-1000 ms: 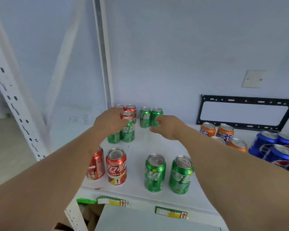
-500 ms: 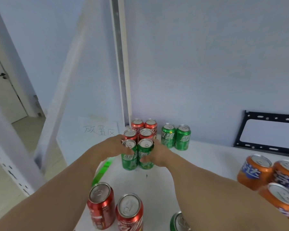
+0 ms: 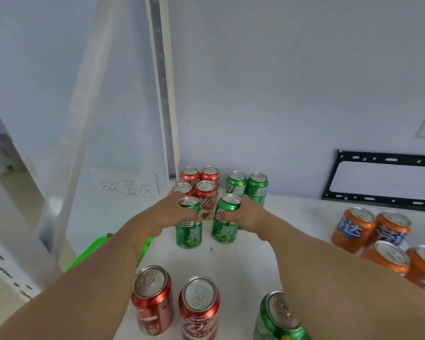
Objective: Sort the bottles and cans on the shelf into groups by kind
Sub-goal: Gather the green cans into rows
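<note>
My left hand (image 3: pixel 165 215) is shut on a green can (image 3: pixel 189 229) that stands on the white shelf (image 3: pixel 236 261). My right hand (image 3: pixel 245 215) grips a second green can (image 3: pixel 225 227), which tilts slightly, a small gap apart from the first. Behind them stand several red cans (image 3: pixel 206 195) in the back left corner. Two more green cans (image 3: pixel 247 187) stand against the wall beside those. Near the front stand two red cans (image 3: pixel 176 305) and one green can (image 3: pixel 277 320), partly behind my right forearm.
Several orange cans (image 3: pixel 375 239) cluster at the right. A black metal bracket (image 3: pixel 383 180) leans on the back wall. A paper label with handwriting (image 3: pixel 127 186) hangs left of the shelf post (image 3: pixel 163 94). A green basket (image 3: pixel 93 251) shows below the left edge.
My right hand came left from the back green cans and took hold of a green can. The two held green cans have drawn apart. The camera moved closer and leftward.
</note>
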Tool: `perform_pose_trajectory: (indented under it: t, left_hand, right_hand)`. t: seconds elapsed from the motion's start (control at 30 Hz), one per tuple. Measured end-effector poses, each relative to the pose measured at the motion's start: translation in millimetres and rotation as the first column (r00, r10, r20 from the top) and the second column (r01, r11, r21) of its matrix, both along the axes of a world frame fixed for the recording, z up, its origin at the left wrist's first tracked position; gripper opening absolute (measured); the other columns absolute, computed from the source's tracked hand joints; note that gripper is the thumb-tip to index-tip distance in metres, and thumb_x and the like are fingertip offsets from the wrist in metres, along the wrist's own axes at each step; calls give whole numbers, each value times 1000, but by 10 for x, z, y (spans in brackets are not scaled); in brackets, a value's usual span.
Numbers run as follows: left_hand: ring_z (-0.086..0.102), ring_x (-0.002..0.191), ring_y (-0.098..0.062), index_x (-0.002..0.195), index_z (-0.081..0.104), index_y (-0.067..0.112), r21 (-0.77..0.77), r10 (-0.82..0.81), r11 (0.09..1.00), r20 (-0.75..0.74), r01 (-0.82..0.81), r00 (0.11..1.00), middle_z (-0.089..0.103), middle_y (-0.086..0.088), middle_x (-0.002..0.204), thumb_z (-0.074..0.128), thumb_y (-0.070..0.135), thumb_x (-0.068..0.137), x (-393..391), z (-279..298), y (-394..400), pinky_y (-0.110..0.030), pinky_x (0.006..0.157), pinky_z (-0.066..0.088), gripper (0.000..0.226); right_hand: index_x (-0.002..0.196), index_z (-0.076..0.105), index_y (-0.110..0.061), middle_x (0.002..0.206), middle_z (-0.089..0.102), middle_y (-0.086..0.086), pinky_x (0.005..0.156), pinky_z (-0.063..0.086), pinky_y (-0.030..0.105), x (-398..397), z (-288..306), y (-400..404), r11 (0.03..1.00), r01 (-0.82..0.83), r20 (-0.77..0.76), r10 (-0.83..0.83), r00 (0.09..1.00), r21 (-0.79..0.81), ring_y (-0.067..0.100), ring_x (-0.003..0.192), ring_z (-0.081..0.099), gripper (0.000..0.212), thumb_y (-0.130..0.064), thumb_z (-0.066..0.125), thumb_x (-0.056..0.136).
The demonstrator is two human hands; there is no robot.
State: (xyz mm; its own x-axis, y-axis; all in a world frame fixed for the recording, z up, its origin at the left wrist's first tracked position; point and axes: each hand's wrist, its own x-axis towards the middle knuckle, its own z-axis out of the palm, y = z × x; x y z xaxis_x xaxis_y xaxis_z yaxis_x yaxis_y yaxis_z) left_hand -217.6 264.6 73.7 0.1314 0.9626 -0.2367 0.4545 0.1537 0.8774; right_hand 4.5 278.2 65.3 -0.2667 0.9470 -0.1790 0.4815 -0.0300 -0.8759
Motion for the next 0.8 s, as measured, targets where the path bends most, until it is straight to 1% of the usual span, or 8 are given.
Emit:
perform_pose_trajectory:
  t: [0.1,0.2,0.27,0.4,0.5,0.6,0.7,0.8]
  left_hand:
    - [67,105,-23,115,60,25,15,-17,1000,109,15,994,72,-2,109,82,20,67,128,98,-50,-49,93,53,54]
    - [66,105,-26,117,61,24,48,-80,996,167,73,983,70,-7,112,81,21,69,315,193,-111,-43,84,54,52]
    - [65,106,-29,116,61,18,76,-112,992,183,100,977,69,-11,112,76,14,78,469,245,-157,-47,90,53,42]
    - [66,100,-25,113,58,26,113,-142,986,191,122,971,67,-9,110,80,21,73,773,324,-255,-41,82,53,46]
    - [66,97,-18,110,57,24,129,-179,979,161,159,971,68,-4,105,77,13,79,996,349,-349,-38,83,54,38]
    - [67,100,-18,107,58,25,130,-194,975,124,178,973,70,-2,105,78,12,78,1176,345,-415,-45,94,53,37]
    - [66,103,-20,110,59,23,148,-174,976,74,162,982,70,-3,109,82,17,74,1296,325,-448,-49,96,51,44]
    - [63,104,-16,110,59,26,162,-165,974,28,159,986,67,2,112,84,24,72,1382,297,-487,-44,96,50,46]
  right_hand:
    - [115,63,-21,107,73,0,86,56,41,221,93,-113,991,128,-126,-131,983,-30,21,103,67,50,-22,84,70]
    - [126,46,-21,114,66,2,73,55,37,464,179,-260,969,243,-191,-246,950,-39,23,104,65,69,-25,86,70]
    - [126,38,-25,114,61,3,72,55,34,625,230,-386,954,299,-192,-299,935,-29,22,102,63,68,-21,84,75]
    - [122,47,-22,110,64,4,79,59,40,928,267,-551,944,331,-112,-326,939,20,22,100,66,67,-31,85,68]
    - [124,46,-21,112,64,5,80,59,42,1142,243,-652,941,338,-33,-337,941,31,23,100,64,72,-34,86,64]
    - [127,40,-19,115,60,6,86,57,43,1343,178,-763,942,337,13,-337,942,13,24,103,61,71,-27,84,71]
    - [131,37,-16,117,58,8,90,55,43,1487,78,-833,952,307,113,-306,945,13,25,104,60,75,-31,82,73]
    - [127,37,-14,114,58,8,80,54,36,1571,-8,-887,963,268,187,-267,945,17,24,101,60,71,-30,81,75]
